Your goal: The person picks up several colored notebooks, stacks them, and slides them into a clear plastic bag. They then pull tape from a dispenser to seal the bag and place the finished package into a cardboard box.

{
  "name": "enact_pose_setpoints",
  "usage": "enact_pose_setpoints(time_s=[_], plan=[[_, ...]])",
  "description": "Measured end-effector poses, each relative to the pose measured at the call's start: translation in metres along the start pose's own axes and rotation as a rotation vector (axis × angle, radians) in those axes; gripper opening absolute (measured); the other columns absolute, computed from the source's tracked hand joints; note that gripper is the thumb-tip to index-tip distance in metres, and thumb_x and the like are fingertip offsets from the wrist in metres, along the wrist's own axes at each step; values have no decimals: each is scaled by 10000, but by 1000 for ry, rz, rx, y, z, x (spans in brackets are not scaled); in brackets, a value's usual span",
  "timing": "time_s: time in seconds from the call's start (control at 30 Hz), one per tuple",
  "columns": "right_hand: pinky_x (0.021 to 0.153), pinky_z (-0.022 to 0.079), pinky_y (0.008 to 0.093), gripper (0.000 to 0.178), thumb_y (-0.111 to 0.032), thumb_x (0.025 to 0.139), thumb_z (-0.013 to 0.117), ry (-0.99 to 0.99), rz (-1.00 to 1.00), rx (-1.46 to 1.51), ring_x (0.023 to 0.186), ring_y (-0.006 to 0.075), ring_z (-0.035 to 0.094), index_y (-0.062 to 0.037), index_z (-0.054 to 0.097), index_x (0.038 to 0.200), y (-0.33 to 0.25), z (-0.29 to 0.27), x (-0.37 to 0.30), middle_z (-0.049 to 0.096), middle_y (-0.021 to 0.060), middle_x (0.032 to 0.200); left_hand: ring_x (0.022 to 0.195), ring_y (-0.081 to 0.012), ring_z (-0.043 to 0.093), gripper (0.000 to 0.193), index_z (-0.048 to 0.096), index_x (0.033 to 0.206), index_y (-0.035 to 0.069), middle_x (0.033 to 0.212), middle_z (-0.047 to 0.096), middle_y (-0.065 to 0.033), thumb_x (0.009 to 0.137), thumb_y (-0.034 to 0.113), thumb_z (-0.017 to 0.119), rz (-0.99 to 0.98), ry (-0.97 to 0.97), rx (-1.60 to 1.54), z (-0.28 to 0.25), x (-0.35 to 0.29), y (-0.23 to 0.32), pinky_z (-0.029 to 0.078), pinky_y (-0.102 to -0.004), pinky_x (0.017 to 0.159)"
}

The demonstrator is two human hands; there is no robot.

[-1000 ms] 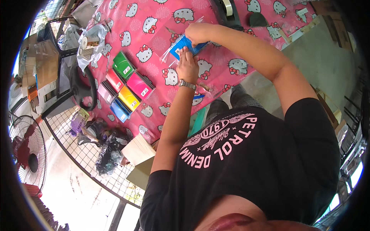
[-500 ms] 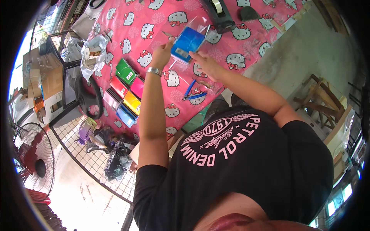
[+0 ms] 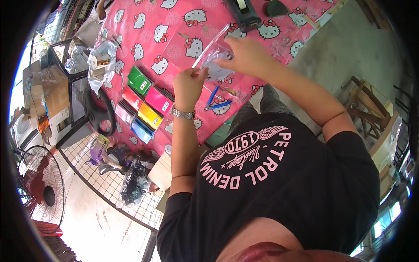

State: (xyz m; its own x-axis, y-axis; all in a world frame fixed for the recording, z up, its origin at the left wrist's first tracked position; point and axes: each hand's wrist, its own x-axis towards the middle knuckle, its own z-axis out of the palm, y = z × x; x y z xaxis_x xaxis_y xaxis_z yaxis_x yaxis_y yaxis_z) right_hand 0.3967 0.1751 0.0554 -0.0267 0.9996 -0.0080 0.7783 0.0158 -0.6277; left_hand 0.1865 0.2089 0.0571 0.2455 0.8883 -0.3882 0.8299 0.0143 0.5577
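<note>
Steadily, the left hand (image 3: 190, 85) is pinching the lower-left border of a clear plastic sleeve (image 3: 217, 65), thumb and fingertips coming together on the film. The right hand (image 3: 244, 54) is curving around the sleeve's right side, thumb and index fingertip standing apart; whether its hidden fingers are gripping the film, I cannot tell. The sleeve is hanging between both hands over the pink character-print tablecloth (image 3: 179, 59), in from the table's near edge, with a pale flat shape showing through it.

Just inside that near edge, a blue-handled hand tool (image 3: 217, 101) is lying spread in a V. Farther in from the edge, a dark tape dispenser (image 3: 248, 22) is sitting with its roll (image 3: 241, 4) facing up, a dark rounded block (image 3: 276, 8) resting near it.

Toward the table's near-left corner, six spiral notebooks are lying in a cluster: green (image 3: 139, 81), magenta (image 3: 158, 101), red (image 3: 132, 97), yellow (image 3: 149, 115), pale pink (image 3: 125, 112) and blue (image 3: 142, 129). Small white labels are showing on several covers, their print being too tiny to read. Pale ring-shaped lettering is running across the person's black T-shirt (image 3: 283, 196), and a silver-coloured wristwatch (image 3: 183, 114) is circling the left wrist
</note>
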Motion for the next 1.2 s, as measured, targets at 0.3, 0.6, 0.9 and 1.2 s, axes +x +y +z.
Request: enact_pose_setpoints(time_s=[0.3, 0.6, 0.9, 1.2], plan=[[659, 478, 371, 325, -131, 808, 594, -278, 64, 214, 728, 264, 614, -59, 599, 1124, 0, -83, 31, 620, 122, 792, 781, -136, 643, 242, 611, 1076, -25, 900, 686, -97, 854, 34, 536, -127, 95, -312, -51, -19, 23, 493, -251, 696], [799, 449, 307, 443, -222, 825, 660, -522, -58, 667, 883, 150, 556, -87, 575, 1238, 66, 27, 42, 613, 68, 993, 1118, -184, 523, 415, 532, 1237, -27, 1243, 553, -97, 841, 77, 603, 38, -584, -1182, 29, 60, -52, 385, -311, 960], [646, 460, 291, 233, -87, 732, 673, -65, -230, 482, 722, 158, 563, -89, 683, 965, 49, 42, 25, 565, 40, 827, 757, -228, 592, 201, 726, 891, 98, 902, 633, -41, 721, 5, 672, 473, 115, -121, 30, 44, -5, 472, -320, 697], [805, 430, 392, 210, -182, 723, 687, -8, -629, 101, 946, 247, 547, -94, 646, 909, 39, 19, -5, 564, 53, 973, 993, -283, 558, 410, 623, 1055, 48, 1076, 611, -111, 653, 44, 703, 753, 77, 14, 15, 6, -7, 463, -390, 862]])
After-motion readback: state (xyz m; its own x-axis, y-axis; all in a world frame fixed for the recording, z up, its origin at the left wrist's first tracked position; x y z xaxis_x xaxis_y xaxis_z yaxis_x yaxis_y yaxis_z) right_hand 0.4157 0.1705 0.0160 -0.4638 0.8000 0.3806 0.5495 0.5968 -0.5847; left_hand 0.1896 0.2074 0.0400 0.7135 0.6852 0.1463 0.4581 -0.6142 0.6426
